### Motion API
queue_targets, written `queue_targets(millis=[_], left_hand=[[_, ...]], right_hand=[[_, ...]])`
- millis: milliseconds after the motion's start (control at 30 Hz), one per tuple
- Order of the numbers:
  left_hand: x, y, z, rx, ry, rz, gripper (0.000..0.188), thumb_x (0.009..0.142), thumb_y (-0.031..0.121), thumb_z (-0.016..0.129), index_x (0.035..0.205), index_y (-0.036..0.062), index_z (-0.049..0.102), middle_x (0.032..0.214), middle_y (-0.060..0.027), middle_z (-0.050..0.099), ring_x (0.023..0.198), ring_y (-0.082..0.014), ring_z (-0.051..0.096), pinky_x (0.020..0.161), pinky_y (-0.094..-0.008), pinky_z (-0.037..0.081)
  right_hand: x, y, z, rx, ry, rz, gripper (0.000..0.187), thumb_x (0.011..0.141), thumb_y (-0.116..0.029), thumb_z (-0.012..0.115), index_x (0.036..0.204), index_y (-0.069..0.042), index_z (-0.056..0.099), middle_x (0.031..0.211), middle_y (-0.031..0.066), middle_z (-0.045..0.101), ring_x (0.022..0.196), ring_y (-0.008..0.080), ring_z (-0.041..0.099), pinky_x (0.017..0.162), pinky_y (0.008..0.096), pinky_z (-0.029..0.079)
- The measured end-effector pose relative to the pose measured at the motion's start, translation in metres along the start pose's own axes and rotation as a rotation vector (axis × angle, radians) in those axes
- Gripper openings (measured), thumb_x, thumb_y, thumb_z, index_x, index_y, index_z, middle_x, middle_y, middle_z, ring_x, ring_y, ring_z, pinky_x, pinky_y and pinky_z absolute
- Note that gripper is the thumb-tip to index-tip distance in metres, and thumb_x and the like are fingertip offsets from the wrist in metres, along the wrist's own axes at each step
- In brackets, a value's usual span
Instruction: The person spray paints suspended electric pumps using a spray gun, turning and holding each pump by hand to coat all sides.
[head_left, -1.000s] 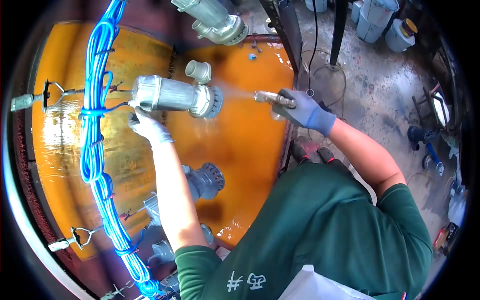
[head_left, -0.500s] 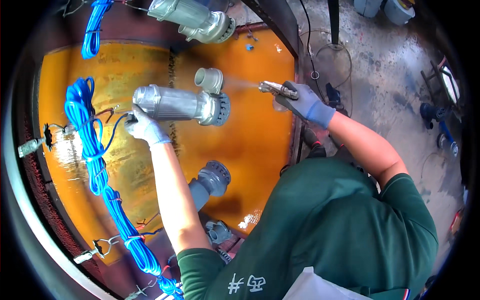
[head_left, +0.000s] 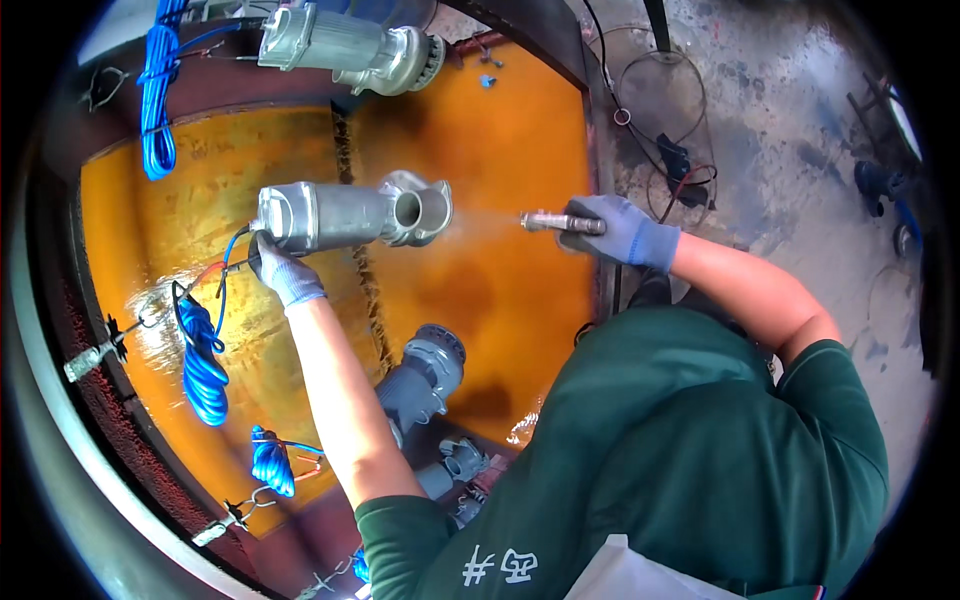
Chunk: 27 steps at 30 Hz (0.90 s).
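A grey submersible pump hangs level over the yellow surface, its round outlet turned up and toward the right. My gloved left hand is closed on the pump's left end, where a blue cable leaves it. To the right, my gloved right hand grips a metal spray gun. The gun points left at the pump from a short distance, and a faint mist shows between them. A blue cable bundle hangs below and left of my left hand.
Another grey pump hangs at the far side, beside a blue cable coil. Nearer me are a further pump and a small cable bundle. Hooks line the left rail. A black hose trails over the concrete floor.
The pump has turned about its length, bringing its outlet round to face up and right. My right hand and the spray gun have moved slightly nearer me. The cable bundles have swung.
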<state>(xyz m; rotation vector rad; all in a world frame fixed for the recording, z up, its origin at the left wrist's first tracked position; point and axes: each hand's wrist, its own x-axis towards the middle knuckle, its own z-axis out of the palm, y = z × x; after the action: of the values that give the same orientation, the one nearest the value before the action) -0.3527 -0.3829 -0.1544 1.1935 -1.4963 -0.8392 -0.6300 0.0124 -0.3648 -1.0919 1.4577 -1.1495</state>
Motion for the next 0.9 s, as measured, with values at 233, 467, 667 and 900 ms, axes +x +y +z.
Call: queue_targets(millis=[233,467,667,900], left_hand=[[0.008,0.004,-0.015,0.053,-0.123,-0.030,0.037,0.103,0.024,0.058,0.136,0.0066,0.061,0.137,-0.0153,0.065,0.122,-0.0316,0.064,0.102,-0.0480,0.052],[0.015,0.016,-0.052,0.159,-0.388,-0.005,0.046,0.106,0.036,0.044,0.136,0.0051,0.062,0.139,-0.0103,0.063,0.129,-0.0266,0.060,0.112,-0.0439,0.047],[0.004,0.034,-0.066,0.054,-0.467,-0.264,0.044,0.102,0.029,0.059,0.139,0.0046,0.059,0.140,-0.0093,0.063,0.129,-0.0256,0.059,0.114,-0.0427,0.045],[-0.053,0.037,-0.105,0.185,0.032,-0.139,0.044,0.104,0.026,0.058,0.142,0.0051,0.057,0.140,-0.0126,0.059,0.128,-0.0233,0.057,0.110,-0.0407,0.045]], right_hand=[[0.018,0.046,0.031,0.081,-0.051,-0.052,0.023,0.092,-0.030,0.074,0.095,-0.008,0.065,0.083,0.0144,0.071,0.080,0.0351,0.071,0.072,0.0432,0.054],[0.030,0.033,0.008,0.135,-0.095,-0.008,0.025,0.094,-0.033,0.073,0.099,-0.009,0.067,0.091,0.0137,0.073,0.085,0.0324,0.072,0.076,0.0403,0.054],[0.037,0.033,-0.005,0.102,0.098,0.050,0.034,0.093,-0.044,0.070,0.101,-0.011,0.066,0.092,0.0184,0.072,0.091,0.0401,0.069,0.083,0.0518,0.051],[0.033,0.011,-0.028,-0.181,-0.147,-0.066,0.035,0.093,-0.044,0.069,0.101,-0.010,0.064,0.091,0.0199,0.070,0.092,0.0421,0.068,0.082,0.0532,0.051]])
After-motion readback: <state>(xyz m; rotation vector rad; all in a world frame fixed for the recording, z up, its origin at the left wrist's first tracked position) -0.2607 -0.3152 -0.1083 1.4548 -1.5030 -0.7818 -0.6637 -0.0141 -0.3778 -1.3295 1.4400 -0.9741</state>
